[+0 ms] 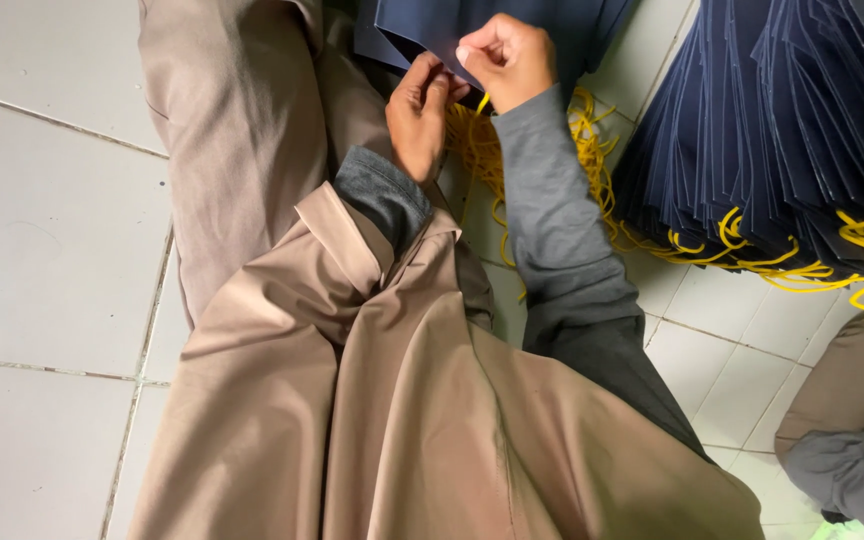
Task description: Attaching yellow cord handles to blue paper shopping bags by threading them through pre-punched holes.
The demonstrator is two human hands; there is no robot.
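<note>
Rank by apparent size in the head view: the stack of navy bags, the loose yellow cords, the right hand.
1. Stack of navy bags
2. Loose yellow cords, partly hidden
3. Right hand

At the top centre of the frame, a navy bag [422, 25] is pinched by the right hand [509, 60] and touched by the left hand [420, 112]. A yellow cord [480, 103] is seen between them. Loose cords [592, 150] lie on the floor [42, 220]. Stacked bags [792, 120] fill the upper right.
</note>
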